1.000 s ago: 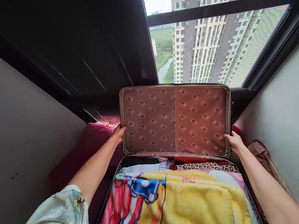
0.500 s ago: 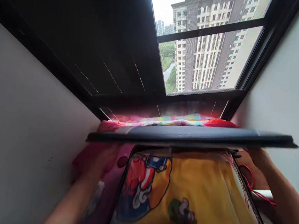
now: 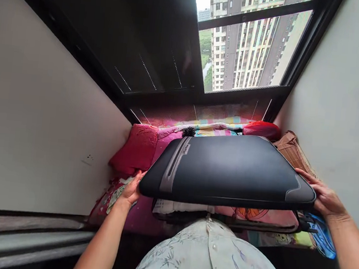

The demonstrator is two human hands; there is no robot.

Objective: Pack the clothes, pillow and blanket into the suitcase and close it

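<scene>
Now both hands, left & right, grip padded dark fabric lid, rounded corners.

The black suitcase lid hangs low over the packed clothes, leaving only a thin gap along the front edge, and the left hand and right hand already sit at its two near corners. To the left, a red cushion lies just beside the case, with the pale wall close behind it. To the right, a brown bag is wedged between the case and the other wall, and the window frame closes off the far end.
</scene>
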